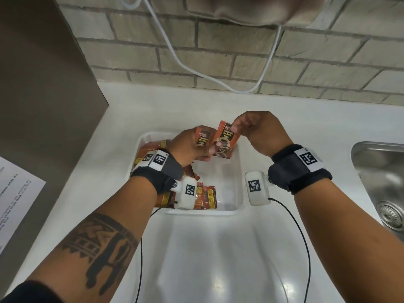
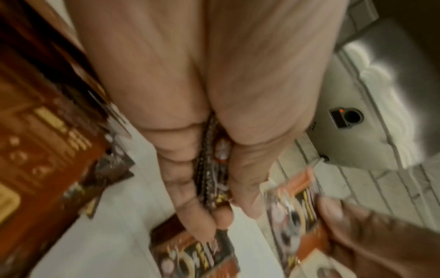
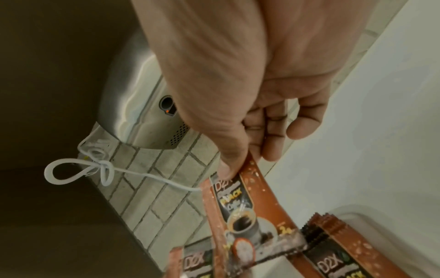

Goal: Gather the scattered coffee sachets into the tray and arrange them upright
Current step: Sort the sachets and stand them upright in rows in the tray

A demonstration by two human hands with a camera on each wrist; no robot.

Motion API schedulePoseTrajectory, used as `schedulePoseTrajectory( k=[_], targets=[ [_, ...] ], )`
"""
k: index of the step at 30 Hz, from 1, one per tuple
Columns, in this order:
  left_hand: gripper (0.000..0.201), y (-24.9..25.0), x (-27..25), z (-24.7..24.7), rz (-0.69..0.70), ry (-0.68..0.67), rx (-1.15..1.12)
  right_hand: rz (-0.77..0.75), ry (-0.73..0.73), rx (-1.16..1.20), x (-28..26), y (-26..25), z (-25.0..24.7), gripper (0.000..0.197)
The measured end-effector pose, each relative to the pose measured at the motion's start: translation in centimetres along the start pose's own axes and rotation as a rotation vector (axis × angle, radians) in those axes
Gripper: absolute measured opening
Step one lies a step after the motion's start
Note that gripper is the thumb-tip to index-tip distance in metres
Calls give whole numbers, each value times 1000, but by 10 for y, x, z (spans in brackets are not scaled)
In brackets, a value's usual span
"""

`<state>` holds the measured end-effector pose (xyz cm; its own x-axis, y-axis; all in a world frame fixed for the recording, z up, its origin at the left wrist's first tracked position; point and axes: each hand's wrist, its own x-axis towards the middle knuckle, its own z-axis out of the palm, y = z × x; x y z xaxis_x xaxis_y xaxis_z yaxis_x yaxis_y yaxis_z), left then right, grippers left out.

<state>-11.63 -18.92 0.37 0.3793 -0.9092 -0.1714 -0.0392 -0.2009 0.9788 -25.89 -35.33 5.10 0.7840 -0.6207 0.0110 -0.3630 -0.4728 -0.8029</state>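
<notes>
Your right hand (image 1: 258, 132) pinched one coffee sachet (image 1: 225, 139) by its top edge between thumb and forefinger, so that it hung long axis nearly upright, above the far end of the white tray (image 1: 237, 171). Your left hand (image 1: 188, 147), just beside it, was curled round a small stack of sachets (image 1: 203, 137) held on edge, the hanging sachet's lower end touching or almost touching those fingers. More sachets (image 1: 205, 195) lay flat and jumbled along the tray's left and near side, so I judged the hanging one would best drop leftward into the stack.
</notes>
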Motion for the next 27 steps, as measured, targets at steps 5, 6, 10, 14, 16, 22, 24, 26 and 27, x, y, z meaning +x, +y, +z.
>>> schedulePoseTrajectory(
  k=[5,6,10,14,16,22,24,26,27],
  targets=[
    [27,4,-5,-25,-39,264,-175,25,-32,-204,-1,12,3,6],
    [24,6,-6,-26,-30,268,-176,39,-39,-224,-2,14,7,5],
    [23,5,-9,-25,-20,15,-149,45,-53,-252,-5,18,21,5],
    [24,4,-6,-5,-260,-248,166,60,-70,-355,2,24,31,28],
    [23,4,0,10,-366,-255,395,70,-79,-398,6,26,34,31],
    [14,4,21,35,-525,-251,601,94,-80,-421,12,30,37,30],
    [21,2,25,37,-546,-258,578,97,-96,-423,13,30,36,25],
    [24,1,27,40,-545,-268,581,95,-111,-416,13,29,35,19],
    [25,0,28,41,-544,-269,587,94,-114,-410,13,29,34,16]
  ],
)
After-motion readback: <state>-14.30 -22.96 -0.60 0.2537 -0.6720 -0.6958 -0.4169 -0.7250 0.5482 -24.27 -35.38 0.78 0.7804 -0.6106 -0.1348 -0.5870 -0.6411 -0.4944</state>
